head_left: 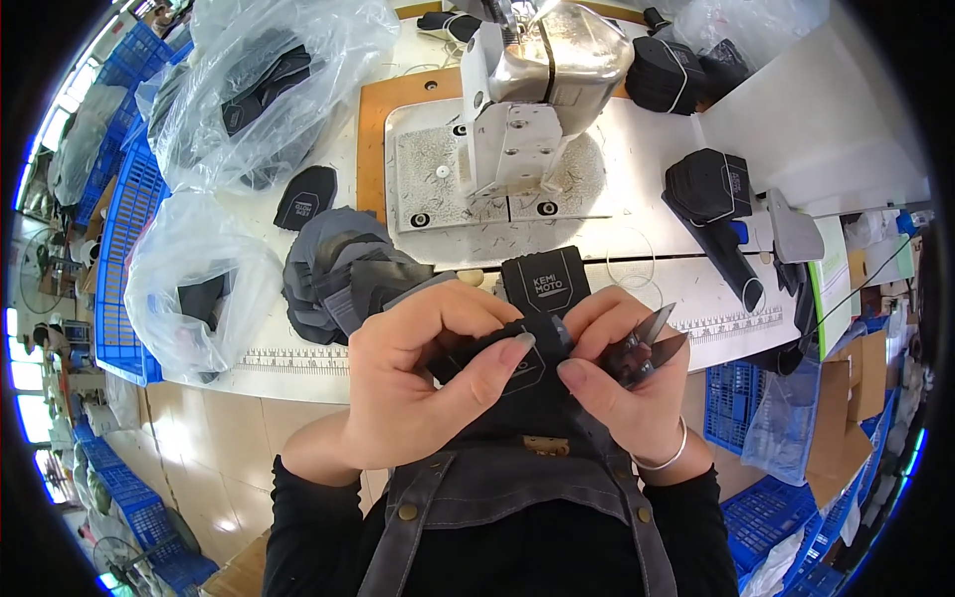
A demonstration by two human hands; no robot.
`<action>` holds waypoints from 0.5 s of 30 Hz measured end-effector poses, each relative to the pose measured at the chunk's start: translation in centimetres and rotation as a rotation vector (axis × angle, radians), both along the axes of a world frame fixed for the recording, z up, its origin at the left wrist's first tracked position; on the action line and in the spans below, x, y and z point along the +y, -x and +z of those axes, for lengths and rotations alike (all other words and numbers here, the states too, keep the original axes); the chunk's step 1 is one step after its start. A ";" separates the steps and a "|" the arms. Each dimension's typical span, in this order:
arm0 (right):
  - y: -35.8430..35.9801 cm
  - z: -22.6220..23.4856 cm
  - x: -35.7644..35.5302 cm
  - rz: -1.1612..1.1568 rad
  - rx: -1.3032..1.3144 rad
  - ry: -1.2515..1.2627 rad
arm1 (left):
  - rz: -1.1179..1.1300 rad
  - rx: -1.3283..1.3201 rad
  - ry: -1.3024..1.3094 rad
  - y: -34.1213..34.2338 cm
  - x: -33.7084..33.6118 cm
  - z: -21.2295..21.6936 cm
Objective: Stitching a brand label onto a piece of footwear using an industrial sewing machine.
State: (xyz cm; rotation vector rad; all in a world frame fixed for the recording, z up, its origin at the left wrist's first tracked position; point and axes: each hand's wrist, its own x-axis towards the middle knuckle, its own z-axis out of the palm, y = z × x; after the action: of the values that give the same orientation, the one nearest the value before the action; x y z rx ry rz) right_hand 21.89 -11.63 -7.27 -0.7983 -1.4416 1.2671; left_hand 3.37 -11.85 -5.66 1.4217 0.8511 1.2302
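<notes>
At the table's near edge, 6 o'clock: both hands meet over a black fabric patch (517, 363).
Left hand (418, 383): fingers curled, thumb and forefinger pinching the patch.
Right hand (622, 378): pinching the patch's other edge, also holding small snips (652, 343), blades pointing to 2 o'clock.
Risk: blades sit just beside the fingertips; a slip could nick skin or fabric.
At 12 o'clock: sewing machine (527, 99).
At 10 o'clock: grey fabric pile (343, 269).

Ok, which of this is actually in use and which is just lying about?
In hand:
left hand and right hand pinching a black fabric piece
thread snips in the right hand

Lying about:
sewing machine
grey fabric pile
plastic bags
blue crates
</notes>
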 end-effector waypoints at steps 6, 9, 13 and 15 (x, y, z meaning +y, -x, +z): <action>0.0 -0.3 -0.5 -0.035 0.067 0.040 | 0.028 0.057 -0.038 -0.2 -0.1 0.4; -0.1 -0.4 -0.4 -0.007 0.063 0.071 | 0.009 -0.003 0.016 0.0 0.0 0.1; 0.0 -0.3 -0.4 0.011 0.089 0.080 | -0.020 -0.031 0.033 0.0 -0.1 0.2; 0.0 -0.2 -0.4 0.011 0.107 0.082 | -0.026 -0.030 0.023 0.1 0.0 0.4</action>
State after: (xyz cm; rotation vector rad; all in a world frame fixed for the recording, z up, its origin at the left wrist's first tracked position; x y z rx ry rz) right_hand 21.88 -12.01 -7.46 -0.7659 -1.3177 1.3641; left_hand 3.32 -11.89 -5.30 1.3890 0.8212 1.2154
